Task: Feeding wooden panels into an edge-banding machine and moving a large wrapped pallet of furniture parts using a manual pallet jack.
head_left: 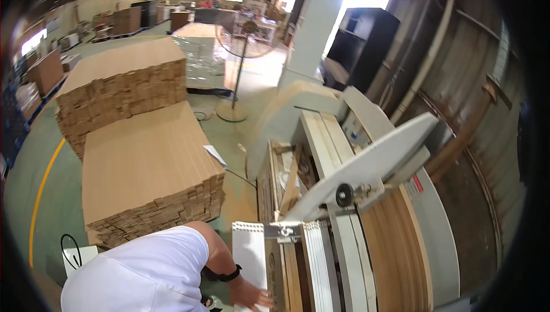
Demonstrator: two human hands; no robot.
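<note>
My left arm comes in from the lower left in a white sleeve, bent at the elbow, with a black band on the wrist. My left hand [250,295] is low in the picture, open, with fingers stretched over the white slotted strip [248,249] at the near side of a large grey-white machine [321,177]. Its fingertips reach a brown board with dark print [276,280]; whether they press on it I cannot tell. Beside that board run narrow wooden strips [293,277] and white ribbed strips [321,266]. My right hand is out of view.
Two tall stacks of brown boards [146,166] stand left of the machine, a white paper [215,155] on the nearer one. Behind are a pedestal fan [245,43] and a wrapped pallet load [200,63]. A tilted white panel [366,163] with a black knob [345,194] crosses the machine.
</note>
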